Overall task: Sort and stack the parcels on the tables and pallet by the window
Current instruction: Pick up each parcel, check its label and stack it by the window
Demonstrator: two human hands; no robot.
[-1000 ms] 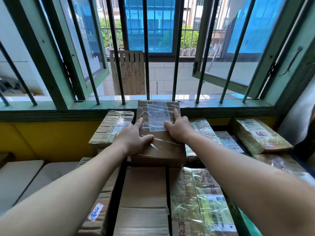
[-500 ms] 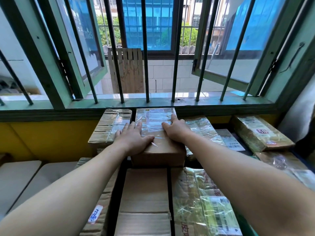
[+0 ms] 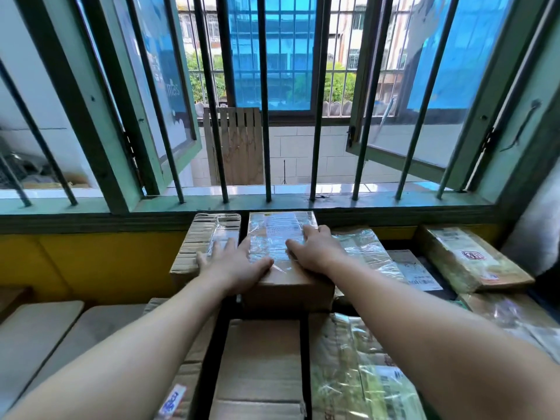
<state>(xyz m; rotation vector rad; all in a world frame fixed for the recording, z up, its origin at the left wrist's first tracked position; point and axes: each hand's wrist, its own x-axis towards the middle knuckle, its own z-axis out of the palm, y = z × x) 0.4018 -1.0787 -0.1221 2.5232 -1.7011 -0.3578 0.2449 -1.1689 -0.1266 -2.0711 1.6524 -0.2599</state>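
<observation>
A taped brown parcel (image 3: 278,237) with a white label lies flat under the window sill, on top of other boxes. My left hand (image 3: 235,263) rests flat across its left edge, fingers spread and reaching onto the neighbouring ribbed carton (image 3: 209,234). My right hand (image 3: 315,248) presses flat on its right side, fingers straight toward the window. Beside it on the right lies a plastic-wrapped parcel (image 3: 363,250). In front, lower down, sit a plain cardboard box (image 3: 260,359) and a shiny wrapped parcel (image 3: 357,374).
Barred window (image 3: 263,101) with green frame and sill directly behind the stack. More parcels lie to the right, one flat brown one (image 3: 466,259) with a red stamp. Pale cushioned seats (image 3: 36,334) stand at lower left, below a yellow wall (image 3: 91,262).
The taped parcel has gone from tilted up to lying flat and slid toward the window. Both hands followed it forward, the left spreading onto the ribbed carton.
</observation>
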